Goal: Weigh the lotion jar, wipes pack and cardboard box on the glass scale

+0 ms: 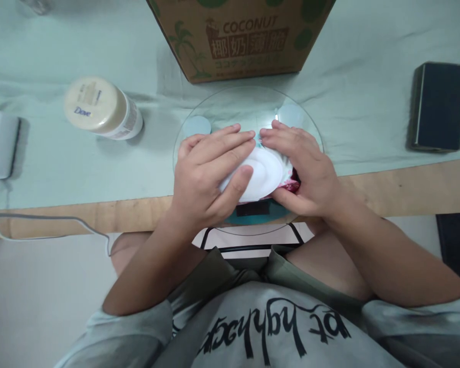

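A small soft pack of wet wipes (261,176) with a white oval lid and red-and-pink print lies between my hands. My left hand (212,171) rests over its left side, fingers stretched along the far edge and thumb pressed on the lid. Around the right end curls my right hand (306,163), its fingers at the far side and its thumb at the near side. Beneath them is a round glass scale (237,99) with a dark display near me; its near rim reaches past the table edge. My hands hide much of the pack.
Behind the scale stands a brown cardboard box (249,46). To the left are a Dove jar (103,110) with a cream lid and a white device (0,143) with a cable (61,217). A dark box (439,107) lies at the right on the pale green cloth (368,102).
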{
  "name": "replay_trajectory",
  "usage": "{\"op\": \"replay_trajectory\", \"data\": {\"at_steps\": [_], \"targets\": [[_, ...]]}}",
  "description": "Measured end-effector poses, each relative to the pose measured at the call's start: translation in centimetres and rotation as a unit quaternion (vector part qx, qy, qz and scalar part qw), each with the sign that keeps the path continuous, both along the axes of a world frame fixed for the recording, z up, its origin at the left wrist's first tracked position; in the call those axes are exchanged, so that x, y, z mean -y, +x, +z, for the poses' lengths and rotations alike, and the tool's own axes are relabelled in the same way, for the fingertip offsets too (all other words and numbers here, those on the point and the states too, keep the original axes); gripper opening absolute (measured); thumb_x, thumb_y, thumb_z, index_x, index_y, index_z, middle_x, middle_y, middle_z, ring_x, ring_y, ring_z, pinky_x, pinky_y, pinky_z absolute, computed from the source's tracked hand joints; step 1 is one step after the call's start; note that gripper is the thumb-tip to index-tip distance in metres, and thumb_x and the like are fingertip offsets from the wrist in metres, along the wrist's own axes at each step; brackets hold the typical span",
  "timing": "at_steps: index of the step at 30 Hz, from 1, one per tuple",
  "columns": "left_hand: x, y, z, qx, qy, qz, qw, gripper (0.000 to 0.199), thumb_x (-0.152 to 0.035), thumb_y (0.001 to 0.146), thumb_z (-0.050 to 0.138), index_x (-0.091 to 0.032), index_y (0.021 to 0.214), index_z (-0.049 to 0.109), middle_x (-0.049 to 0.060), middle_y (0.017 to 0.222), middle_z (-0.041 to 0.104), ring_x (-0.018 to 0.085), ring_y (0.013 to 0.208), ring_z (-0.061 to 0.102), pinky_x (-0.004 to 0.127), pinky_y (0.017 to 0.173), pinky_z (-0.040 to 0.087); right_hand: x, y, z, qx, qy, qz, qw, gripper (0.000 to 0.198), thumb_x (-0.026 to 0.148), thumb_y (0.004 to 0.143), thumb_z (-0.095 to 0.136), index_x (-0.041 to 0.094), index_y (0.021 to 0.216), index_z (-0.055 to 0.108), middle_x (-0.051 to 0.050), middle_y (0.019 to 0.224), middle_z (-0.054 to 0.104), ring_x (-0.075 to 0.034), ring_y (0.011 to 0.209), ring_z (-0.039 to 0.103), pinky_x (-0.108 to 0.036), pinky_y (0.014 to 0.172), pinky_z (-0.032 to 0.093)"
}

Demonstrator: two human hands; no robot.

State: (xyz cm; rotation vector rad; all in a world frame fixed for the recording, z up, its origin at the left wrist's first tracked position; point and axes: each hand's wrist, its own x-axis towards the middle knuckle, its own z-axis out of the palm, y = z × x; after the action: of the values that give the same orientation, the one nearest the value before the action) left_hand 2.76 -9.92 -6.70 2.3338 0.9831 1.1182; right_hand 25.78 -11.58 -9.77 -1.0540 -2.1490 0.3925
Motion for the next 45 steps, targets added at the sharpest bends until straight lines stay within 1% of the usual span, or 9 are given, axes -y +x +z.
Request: {"op": "replay_trajectory", "data": {"at_steps": [5, 8, 15, 19, 24, 28, 32, 38, 45], "targets": [[-0.2, -0.2, 0.9, -0.01, -0.112, 0.014, 0.994, 0.028, -0.038, 0.1, 0.064, -0.03, 0.125, 0.074, 0.004, 0.133, 0.074, 0.034, 0.13, 0.068, 0.054, 0.11, 0.051, 0.2, 0.1, 0.1, 0.0, -0.007, 0.005, 1.0, 0.062, 0.042, 0.091, 0.053, 0.024, 0.15, 0.048, -0.009, 0.153, 0.057, -0.027, 0.15, 0.053, -0.054, 0.125, 0.045], [-0.8, -0.3, 1.6, 0.014, -0.201, 0.03, 0.979, 0.035, -0.046, 0.096, 0.071, -0.024, 0.122, 0.076, 0.007, 0.125, 0.077, 0.029, 0.112, 0.074, 0.046, 0.1, 0.059, 0.3, 0.2, 0.2, 0.003, -0.023, 0.001, 1.0, 0.063, 0.042, 0.09, 0.054, 0.026, 0.151, 0.048, -0.008, 0.153, 0.057, -0.026, 0.151, 0.051, -0.053, 0.128, 0.043], [-2.9, 0.0, 2.3, 0.016, -0.28, 0.028, 0.96, 0.019, -0.038, 0.089, 0.074, -0.02, 0.095, 0.079, 0.004, 0.085, 0.076, 0.022, 0.082, 0.072, 0.033, 0.077, 0.06, 0.2, 0.2, 0.2, -0.006, -0.027, 0.004, 1.0, 0.059, 0.049, 0.095, 0.053, 0.022, 0.148, 0.053, -0.008, 0.15, 0.059, -0.026, 0.149, 0.054, -0.049, 0.126, 0.043], [-3.9, 0.0, 2.1, 0.014, -0.253, 0.014, 0.967, 0.016, -0.037, 0.085, 0.076, -0.021, 0.087, 0.077, 0.002, 0.068, 0.068, 0.019, 0.066, 0.065, 0.031, 0.064, 0.055, -0.1, 0.2, 0.1, -0.005, -0.026, 0.009, 1.0, 0.061, 0.054, 0.098, 0.052, 0.021, 0.149, 0.052, -0.009, 0.149, 0.06, -0.026, 0.147, 0.055, -0.047, 0.127, 0.041], [-3.9, 0.4, 1.8, 0.007, -0.269, 0.03, 0.963, 0.015, -0.035, 0.089, 0.072, -0.021, 0.087, 0.076, 0.003, 0.074, 0.07, 0.019, 0.069, 0.065, 0.034, 0.066, 0.053, -0.3, 0.4, -0.1, -0.008, -0.037, 0.011, 0.999, 0.062, 0.057, 0.098, 0.05, 0.022, 0.15, 0.053, -0.008, 0.151, 0.059, -0.026, 0.149, 0.053, -0.048, 0.129, 0.04], [-3.4, -0.2, 1.0, 0.041, -0.25, 0.034, 0.967, 0.027, -0.048, 0.088, 0.078, -0.022, 0.096, 0.078, 0.003, 0.089, 0.076, 0.018, 0.076, 0.065, 0.036, 0.07, 0.052, -0.3, 0.4, -0.1, -0.003, -0.04, 0.009, 0.999, 0.066, 0.057, 0.097, 0.052, 0.023, 0.152, 0.049, -0.009, 0.153, 0.057, -0.027, 0.15, 0.052, -0.051, 0.127, 0.043], [-3.9, -2.7, -1.1, 0.085, -0.171, 0.12, 0.974, 0.05, -0.072, 0.09, 0.069, -0.024, 0.104, 0.075, -0.001, 0.096, 0.075, 0.014, 0.078, 0.061, 0.038, 0.069, 0.049, -0.5, 0.8, 0.4, -0.011, -0.026, 0.012, 1.0, 0.067, 0.056, 0.096, 0.055, 0.024, 0.155, 0.043, -0.01, 0.152, 0.057, -0.025, 0.147, 0.055, -0.049, 0.123, 0.05], [-3.4, -4.3, -2.9, 0.08, -0.106, 0.21, 0.969, 0.073, -0.083, 0.089, 0.062, -0.017, 0.064, 0.042, -0.001, 0.055, 0.035, 0.007, 0.053, 0.029, 0.032, 0.049, 0.018, -0.8, 2.4, 0.2, 0.03, -0.036, 0.032, 0.998, 0.076, 0.062, 0.096, 0.052, 0.026, 0.162, 0.037, -0.01, 0.162, 0.046, -0.033, 0.153, 0.048, -0.06, 0.125, 0.046], [-1.4, -2.6, -1.9, 0.059, -0.114, 0.15, 0.98, 0.07, -0.06, 0.099, 0.062, -0.018, 0.057, 0.024, -0.002, 0.053, 0.017, 0.01, 0.052, 0.013, 0.037, 0.051, 0.015, -0.9, 2.4, -0.2, 0.073, -0.064, 0.031, 0.995, 0.077, 0.055, 0.091, 0.055, 0.029, 0.161, 0.039, -0.006, 0.163, 0.045, -0.032, 0.156, 0.044, -0.061, 0.13, 0.041]]}}
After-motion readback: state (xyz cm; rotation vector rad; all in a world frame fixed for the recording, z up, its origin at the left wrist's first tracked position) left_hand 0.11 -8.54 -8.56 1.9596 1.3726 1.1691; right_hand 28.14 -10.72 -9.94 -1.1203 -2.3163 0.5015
